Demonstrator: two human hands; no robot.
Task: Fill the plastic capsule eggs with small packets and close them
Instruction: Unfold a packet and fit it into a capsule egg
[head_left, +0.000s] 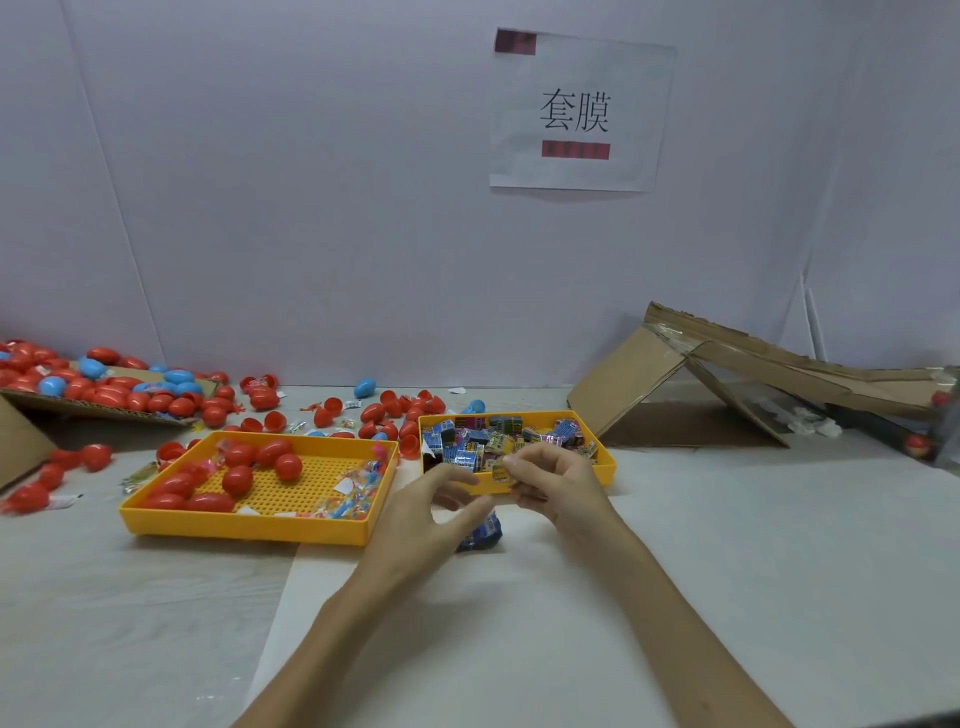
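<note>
A small yellow tray (604, 468) holds several small printed packets (470, 441). My right hand (553, 486) hovers over its near edge and pinches a yellowish packet (500, 471) between thumb and fingertips. My left hand (434, 514) is just to the left of it, fingers relaxed and spread, reaching toward that packet. A blue thing (482, 532) shows below my left fingers; whether it is a packet or an egg half is unclear. A larger yellow tray (249, 526) to the left contains several closed red eggs (238, 479) and colourful sachets (353, 499).
Many red and blue eggs (109, 389) lie heaped on cardboard at the far left and scattered behind the trays. A collapsed cardboard box (727, 374) leans at the right. A paper sign (576, 111) hangs on the white wall.
</note>
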